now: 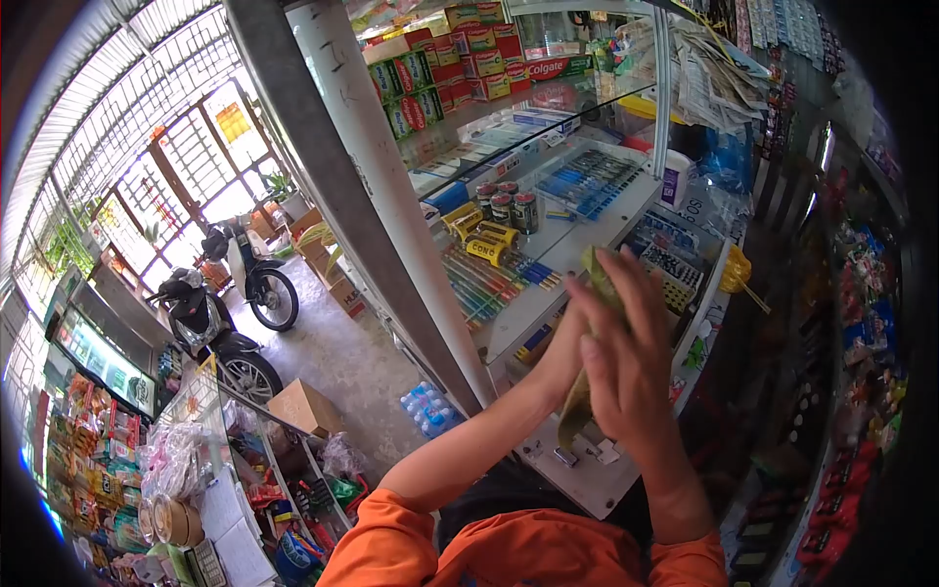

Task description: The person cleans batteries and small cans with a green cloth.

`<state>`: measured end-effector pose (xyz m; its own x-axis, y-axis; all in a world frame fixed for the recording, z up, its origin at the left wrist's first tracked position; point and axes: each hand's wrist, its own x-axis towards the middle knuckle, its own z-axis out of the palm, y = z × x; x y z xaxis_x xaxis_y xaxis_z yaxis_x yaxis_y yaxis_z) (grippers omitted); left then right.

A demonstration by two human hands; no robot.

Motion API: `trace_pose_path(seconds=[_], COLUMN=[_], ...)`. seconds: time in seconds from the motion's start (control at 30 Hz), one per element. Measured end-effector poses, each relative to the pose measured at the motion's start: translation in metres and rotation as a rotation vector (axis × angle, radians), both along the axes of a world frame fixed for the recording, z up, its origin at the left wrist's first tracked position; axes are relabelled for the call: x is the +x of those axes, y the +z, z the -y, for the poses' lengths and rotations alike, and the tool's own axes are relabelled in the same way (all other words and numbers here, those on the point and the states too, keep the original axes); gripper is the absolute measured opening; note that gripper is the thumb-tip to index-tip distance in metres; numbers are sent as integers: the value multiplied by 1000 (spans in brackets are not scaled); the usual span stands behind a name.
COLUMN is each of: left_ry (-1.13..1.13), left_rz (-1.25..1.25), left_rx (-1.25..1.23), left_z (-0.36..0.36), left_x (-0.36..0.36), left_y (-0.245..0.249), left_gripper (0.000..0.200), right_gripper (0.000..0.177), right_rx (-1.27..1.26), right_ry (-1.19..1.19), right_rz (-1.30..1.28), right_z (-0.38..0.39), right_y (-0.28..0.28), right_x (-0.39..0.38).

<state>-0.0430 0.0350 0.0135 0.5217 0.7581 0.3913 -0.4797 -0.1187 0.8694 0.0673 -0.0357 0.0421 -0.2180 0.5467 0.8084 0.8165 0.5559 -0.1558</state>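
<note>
Both hands are raised together in front of the glass display case. My left hand (574, 338) is behind, mostly covered by my right hand (631, 362). Between the palms is a greenish-brown cloth (577, 411); one end sticks out above the fingers and the other hangs below the wrists. My right hand's fingers point up and are spread a little, its palm against the cloth. Behind the hands lie colored pens (479, 284), yellow packs (486, 245) and dark cans (525, 212) in the case. Below them, small metal and white pieces sit on a white board (587, 489).
A grey post (342, 196) stands left of the case. Toothpaste boxes (489, 64) fill the upper shelf. Two motorbikes (201, 318) stand on the floor at left, near a cardboard box (303, 406) and a bottle pack (428, 409). Hanging goods line the right side.
</note>
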Motion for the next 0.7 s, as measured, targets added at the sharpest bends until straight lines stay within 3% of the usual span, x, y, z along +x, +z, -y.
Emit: trace_pose_path(seconds=[0.03, 0.1, 0.13, 0.23, 0.27, 0.3, 0.37, 0.43, 0.5, 0.53, 0.57, 0.6, 0.63, 0.67, 0.7], left_ry=[-25, -74, -332, -413, 49, 26, -19, -78, -636, -59, -70, -549, -1025, -146, -149], left_rz=[18, 62, 274, 328, -62, -73, 23, 112, 477, 88, 78, 327, 582, 105, 104], left_rx=[-138, -413, -574, -533, -11, -14, -513, -501, -502, -456, -460, -523, -564, -611, -607], left_z=[1, 1, -13, -15, 7, 10, 12, -6, -20, 7, -5, -28, -24, 2, 7], left_x=[3, 9, 4, 0, 3, 5, 11, 1, -5, 2, 1, -2, 1, 5, 4], left_y=[3, 7, -1, -1, 4, 8, 11, -4, -9, 7, -4, -25, 1, 24, 30], left_gripper=[36, 37, 39, 46, 45, 45, 49, 48, 47, 46, 46, 45, 44, 46, 46], right_gripper=[54, 55, 55, 55, 55, 55, 57, 57, 57, 61, 61, 63, 66, 65, 65], right_rx=[-2, -26, -8, 28, 8, 6, -50, -23, -30, -46, -49, -46, -42, -64, -58], right_ry=[-3, 70, 96, 140, 75, 52, 55, 66, 193, 163, 150, 111, 76, 105, 103], right_rz=[-2, -252, -288, -236, -153, -163, -197, -221, -186, -116, -123, -171, -216, -279, -280], right_z=[-2, -8, -10, -4, -3, -7, -12, -4, 3, 2, -2, -8, -10, -7, -4], right_y=[-1, -6, -7, -8, -5, -6, -11, -8, -6, -4, -5, -7, -8, -7, -8], right_x=[0, 0, -4, -7, 1, 6, 14, 4, 2, 11, 17, 22, 25, 18, 18])
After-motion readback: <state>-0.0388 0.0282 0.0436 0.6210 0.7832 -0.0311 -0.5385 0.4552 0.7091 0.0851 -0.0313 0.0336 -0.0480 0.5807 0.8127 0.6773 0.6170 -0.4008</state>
